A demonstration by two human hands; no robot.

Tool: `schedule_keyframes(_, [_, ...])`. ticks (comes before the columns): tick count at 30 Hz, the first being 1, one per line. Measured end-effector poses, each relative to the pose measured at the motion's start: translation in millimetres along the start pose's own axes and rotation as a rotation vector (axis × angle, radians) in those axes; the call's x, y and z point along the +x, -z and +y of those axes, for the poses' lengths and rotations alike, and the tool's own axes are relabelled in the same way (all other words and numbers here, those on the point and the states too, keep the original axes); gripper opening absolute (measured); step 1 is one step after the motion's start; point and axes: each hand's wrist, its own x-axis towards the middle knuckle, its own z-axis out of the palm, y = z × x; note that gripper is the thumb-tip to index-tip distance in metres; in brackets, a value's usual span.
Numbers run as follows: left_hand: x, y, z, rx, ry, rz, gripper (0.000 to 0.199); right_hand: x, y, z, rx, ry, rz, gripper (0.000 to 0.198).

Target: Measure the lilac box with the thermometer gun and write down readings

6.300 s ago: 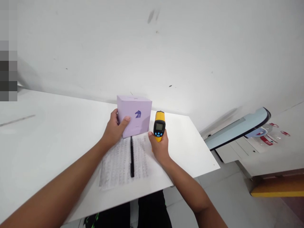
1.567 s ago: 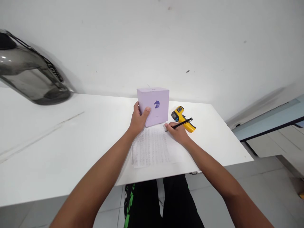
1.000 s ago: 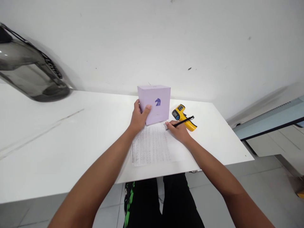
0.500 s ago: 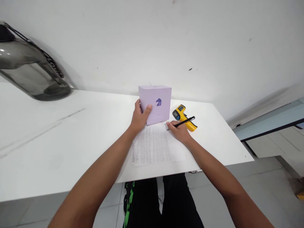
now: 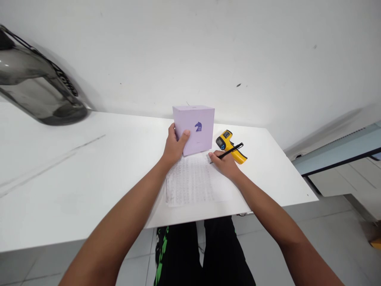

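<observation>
My left hand (image 5: 175, 146) grips the left side of a lilac box (image 5: 200, 137), its thumb on the front face beside a dark blue horse-head print. The box stands at the top edge of a sheet of paper (image 5: 190, 184) covered with rows of marks too small to read. Between the fingers of my right hand (image 5: 224, 163) is a black pen (image 5: 233, 149), slanted, its tip close to the paper's upper right part. Just beyond that hand lies a yellow and black infrared thermometer (image 5: 226, 142), partly covered by the pen and hand.
A grey see-through water bottle (image 5: 41, 95) with a strap stands at the left, by the white wall (image 5: 190, 51). The white tabletop (image 5: 77, 167) ends in front of my legs (image 5: 205, 254). Beyond its right edge is a pale cabinet-like piece (image 5: 345, 176).
Almost nothing differs. The pen tip and right hand have shifted very slightly, and the whole view has moved a few pixels; the left hand keeps its hold on the box.
</observation>
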Motion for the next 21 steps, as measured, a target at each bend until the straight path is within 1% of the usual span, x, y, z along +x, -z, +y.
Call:
schedule_keyframes(4, [-0.6, 0.6, 1.8, 0.005, 0.022, 0.005, 0.095, -2.6, 2.1, -1.6, 0.006, 0.004, 0.127, 0.066])
schedule_keyframes(6, [-0.7, 0.3, 2.2, 0.008, 0.018, 0.004, 0.096, -4.1, 2.8, -1.6, -0.033, 0.014, 0.154, 0.06])
schedule_keyframes(8, [-0.7, -0.2, 2.4, 0.011, 0.01, 0.001, 0.097, -5.2, 2.9, -0.3, -0.112, 0.054, 0.115, 0.052])
schedule_keyframes(12, [-0.8, -0.6, 2.6, 0.02, 0.008, 0.003, 0.097, -6.2, 1.1, 5.5, -0.324, 0.214, 0.0, 0.03])
schedule_keyframes(14, [-0.7, -0.4, 2.4, 0.023, 0.001, 0.004, 0.098, -6.8, -0.3, 8.5, -0.426, 0.254, -0.05, 0.021])
schedule_keyframes(15, [-0.6, -0.2, 2.0, 0.024, 0.0, 0.004, 0.098, -7.1, -1.1, 9.5, -0.47, 0.263, -0.082, 0.02])
schedule_keyframes(16, [-0.4, -0.1, 1.6, 0.024, 0.001, 0.006, 0.099, -7.6, -2.0, 10.2, -0.51, 0.269, -0.112, 0.024])
schedule_keyframes(17, [-0.1, 0.1, 1.0, 0.023, 0.005, 0.007, 0.1, -8.1, -2.9, 10.3, -0.549, 0.272, -0.139, 0.032])
schedule_keyframes(20, [0.9, 0.7, -1.4, 0.012, 0.009, 0.006, 0.102, -9.5, -6.6, 8.9, -0.668, 0.26, -0.176, 0.062])
schedule_keyframes(21, [1.2, 1.0, -2.3, 0.008, 0.005, 0.006, 0.101, -9.8, -7.7, 8.1, -0.699, 0.254, -0.179, 0.069])
